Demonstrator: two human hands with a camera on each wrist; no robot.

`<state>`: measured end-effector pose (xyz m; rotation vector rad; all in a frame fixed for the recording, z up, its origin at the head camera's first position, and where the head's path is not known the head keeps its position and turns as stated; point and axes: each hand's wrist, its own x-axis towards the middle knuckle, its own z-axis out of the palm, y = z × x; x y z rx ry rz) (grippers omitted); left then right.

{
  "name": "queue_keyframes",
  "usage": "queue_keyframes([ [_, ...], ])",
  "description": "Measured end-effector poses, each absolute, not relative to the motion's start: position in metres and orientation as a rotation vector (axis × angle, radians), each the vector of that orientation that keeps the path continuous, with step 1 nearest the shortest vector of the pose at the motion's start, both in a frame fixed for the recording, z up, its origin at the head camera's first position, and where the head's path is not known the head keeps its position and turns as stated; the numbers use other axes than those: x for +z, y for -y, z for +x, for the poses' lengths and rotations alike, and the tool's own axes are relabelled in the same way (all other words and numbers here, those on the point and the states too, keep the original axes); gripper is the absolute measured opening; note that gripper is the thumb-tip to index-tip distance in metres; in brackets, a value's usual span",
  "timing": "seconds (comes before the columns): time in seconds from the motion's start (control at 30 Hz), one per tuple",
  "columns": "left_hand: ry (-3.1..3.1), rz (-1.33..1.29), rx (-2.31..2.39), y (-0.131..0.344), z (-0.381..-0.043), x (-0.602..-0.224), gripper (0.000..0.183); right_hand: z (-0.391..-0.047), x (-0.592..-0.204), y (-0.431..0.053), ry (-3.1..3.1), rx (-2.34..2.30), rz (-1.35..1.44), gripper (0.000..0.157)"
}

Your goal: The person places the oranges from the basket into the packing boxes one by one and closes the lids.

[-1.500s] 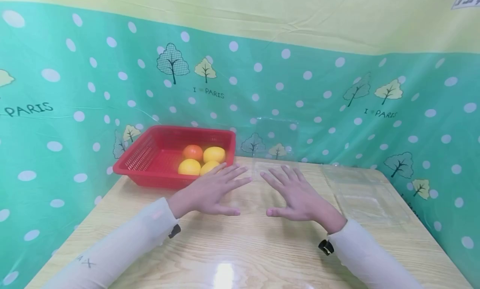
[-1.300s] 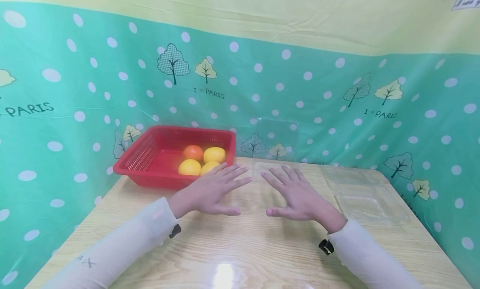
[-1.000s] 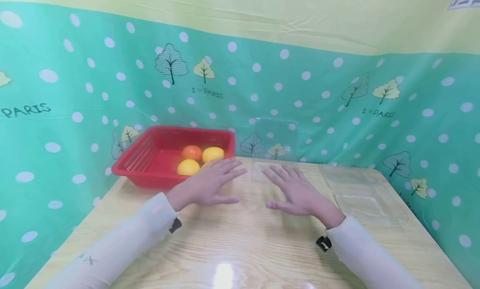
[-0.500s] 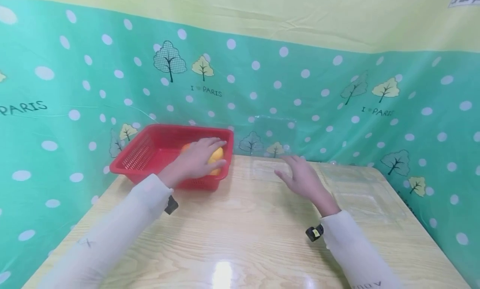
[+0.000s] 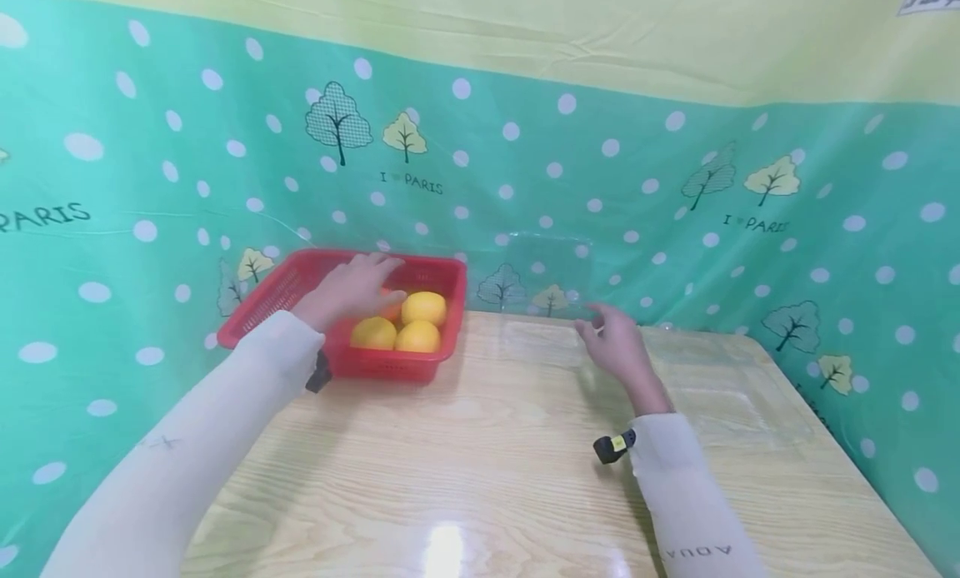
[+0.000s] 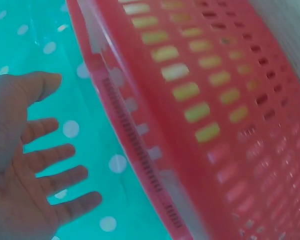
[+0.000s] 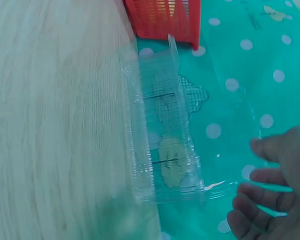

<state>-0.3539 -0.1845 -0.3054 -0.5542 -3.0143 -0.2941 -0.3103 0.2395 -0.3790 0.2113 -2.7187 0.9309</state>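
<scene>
My left hand [image 5: 352, 291] hovers over the red plastic basket [image 5: 258, 316], its fingers stretched out and holding nothing. In the left wrist view the fingers are spread beside the basket's rim. Three round yellow fruits [image 5: 423, 309] lie in the basket's right part, below and right of that hand. A red-orange fruit [image 5: 392, 310] behind them is partly hidden by the hand. My right hand [image 5: 617, 341], fingers loosely bent, is beside a clear plastic box [image 5: 540, 342] with its lid [image 5: 551, 266] raised. In the right wrist view the fingertips are close to the lid's edge.
More clear plastic boxes [image 5: 727, 395] lie on the right side of the wooden table [image 5: 465, 445]. A green dotted curtain [image 5: 645, 153] hangs right behind the table. Black wrist cameras [image 5: 615, 446] stick out below the sleeves.
My left hand has gone from above the table to over the fruits, then farther left over the basket. My right hand has moved right, closer to the raised lid, its fingers less spread.
</scene>
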Motion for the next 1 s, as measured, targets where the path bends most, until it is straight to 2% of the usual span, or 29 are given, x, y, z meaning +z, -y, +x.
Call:
queue_keyframes([
  [0.2,3.062,-0.555,-0.257,0.194,-0.364,-0.309,0.069,-0.32,-0.389,-0.248,2.726,1.035,0.07,0.055],
  [0.53,3.15,-0.454,-0.613,0.216,-0.38,-0.318,0.069,-0.329,-0.403,-0.257,2.716,1.308,-0.13,0.051],
  [0.77,3.181,-0.464,-0.754,0.209,-0.387,-0.327,0.07,-0.334,-0.408,-0.257,2.657,1.538,-0.286,0.047],
  [1.0,3.2,-0.331,-0.937,0.193,-0.37,-0.325,0.074,-0.339,-0.417,-0.26,2.494,1.841,-0.323,0.037],
])
